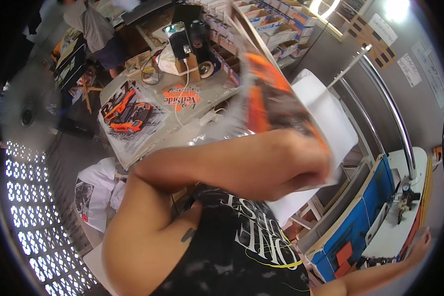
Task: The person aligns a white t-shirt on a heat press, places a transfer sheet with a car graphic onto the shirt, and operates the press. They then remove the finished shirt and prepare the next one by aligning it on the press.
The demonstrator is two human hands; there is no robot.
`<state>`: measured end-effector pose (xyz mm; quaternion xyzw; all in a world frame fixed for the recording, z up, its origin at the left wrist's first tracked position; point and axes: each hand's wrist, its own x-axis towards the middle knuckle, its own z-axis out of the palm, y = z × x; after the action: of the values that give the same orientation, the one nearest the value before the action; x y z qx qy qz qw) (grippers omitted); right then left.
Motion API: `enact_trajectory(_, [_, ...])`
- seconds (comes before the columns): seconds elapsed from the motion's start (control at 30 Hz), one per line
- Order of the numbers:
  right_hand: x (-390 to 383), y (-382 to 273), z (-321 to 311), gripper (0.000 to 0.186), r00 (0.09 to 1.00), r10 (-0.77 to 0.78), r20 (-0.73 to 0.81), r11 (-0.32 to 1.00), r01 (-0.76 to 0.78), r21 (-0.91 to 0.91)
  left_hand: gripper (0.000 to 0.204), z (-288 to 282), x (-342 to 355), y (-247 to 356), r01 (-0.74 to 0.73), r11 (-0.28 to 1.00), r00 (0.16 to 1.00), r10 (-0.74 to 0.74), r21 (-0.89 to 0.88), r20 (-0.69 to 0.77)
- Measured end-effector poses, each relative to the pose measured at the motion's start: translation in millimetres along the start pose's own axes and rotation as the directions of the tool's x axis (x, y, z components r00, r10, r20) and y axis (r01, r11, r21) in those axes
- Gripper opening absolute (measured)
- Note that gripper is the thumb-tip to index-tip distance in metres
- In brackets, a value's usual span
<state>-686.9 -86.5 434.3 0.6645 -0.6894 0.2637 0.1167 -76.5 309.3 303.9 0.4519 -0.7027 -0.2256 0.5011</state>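
Note:
My left forearm crosses the view, and my left hand (308,163), blurred by motion, is closed on the edge of a clear printed film (274,93). The film carries an orange and dark picture and stands up in front of the shelving, smeared by movement. At the far right my right hand (419,245) is stretched out beside a white-topped machine (387,232), its fingers seemingly apart with nothing visible in them. On the table (148,145) lies another printed sheet (128,111) with orange cars, and near it an orange and black lettered print (181,96).
A phone (176,35) with a white cable stands at the table's back. Small box bins (281,24) fill the shelves behind. A blurred fan (27,116) is at left, above white printed cloth (96,192). Chrome rails (397,113) and a blue panel (355,227) stand at right.

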Motion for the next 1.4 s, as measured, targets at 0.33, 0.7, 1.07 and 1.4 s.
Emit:
enact_trajectory(0.33, [-16, 31, 55, 0.064, 0.956, -0.167, 0.243, 0.967, 0.207, -0.151, 0.027, 14, 2, -245, 0.556, 0.726, 0.557, -0.687, -0.405, -0.466])
enact_trajectory(0.7, [-12, 45, 34, 0.039, 0.912, -0.119, 0.393, 0.930, 0.242, -0.278, 0.044, 84, -69, -260, 0.305, 0.622, 0.951, -0.167, 0.721, -0.258])
enact_trajectory(1.07, [-104, -4, -10, 0.044, 0.994, 0.098, 0.052, 0.994, -0.099, 0.033, 0.061, 156, 7, -332, 0.143, 0.630, 0.943, -0.322, 0.763, 0.089])
enact_trajectory(1.4, [-499, -215, 181, 0.052, 0.305, -0.009, 0.952, -0.164, -0.940, 0.299, 0.047, 178, -44, -287, -0.215, 0.924, 0.910, 0.072, 0.316, 0.408])
